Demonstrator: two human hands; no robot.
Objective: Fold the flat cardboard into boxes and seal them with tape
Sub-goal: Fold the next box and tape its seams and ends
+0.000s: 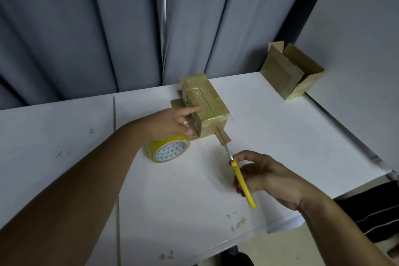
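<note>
Boxes: two on tabletop [280, 131], taped box [205, 103] centre, open box [291, 69] far right | tape roll [167, 150]: one, beside taped box | left hand [172, 123]: forefinger on taped box, other fingers [189, 131] curled, grip unclear | right hand [265, 177]: fingers gripping one scissors [241, 177], tips at taped box

Here's the white table [280, 136], a thin seam [116, 157] running front to back across its left part, with brownish scuffs and scraps [237, 223] dotted near its front edge. Behind the table grey curtains [108, 28] hang in heavy folds and a pale wall [367, 28] rises along its right side. Off its front right corner sits dark fabric with thin light stripes [371, 216], above pale floor [291, 250].
</note>
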